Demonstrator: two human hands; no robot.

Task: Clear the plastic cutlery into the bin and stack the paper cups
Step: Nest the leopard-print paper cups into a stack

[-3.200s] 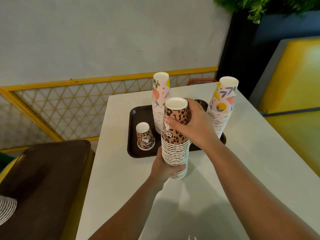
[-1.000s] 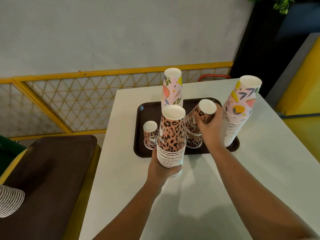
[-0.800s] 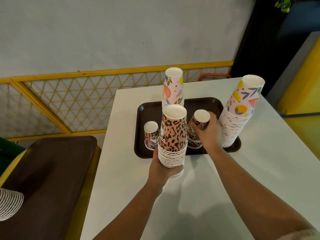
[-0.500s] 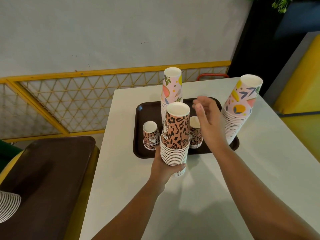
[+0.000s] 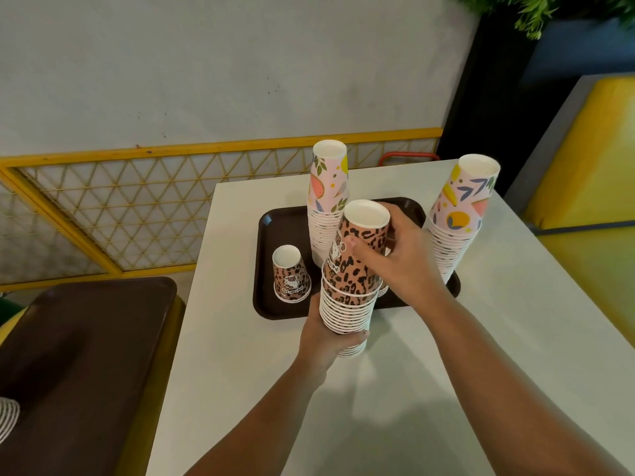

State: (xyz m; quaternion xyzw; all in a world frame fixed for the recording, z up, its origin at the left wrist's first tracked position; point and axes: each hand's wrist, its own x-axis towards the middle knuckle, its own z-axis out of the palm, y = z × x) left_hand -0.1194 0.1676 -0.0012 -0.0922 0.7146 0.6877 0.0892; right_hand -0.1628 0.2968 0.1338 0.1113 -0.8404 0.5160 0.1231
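White table by a grey wall; both hands' fingers clasp the leopard cup stack.

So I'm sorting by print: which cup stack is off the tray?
The leopard-print stack, held in both hands above the white table. The two fruit-print stacks stand on the brown tray.

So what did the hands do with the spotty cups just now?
The right hand let go of the short leopard-print cups on the dark brown tray and came back to grip the top of the tall leopard-print paper cup stack. The left hand kept holding its bottom. The small single leopard-print cup and both floral stacks stayed put.
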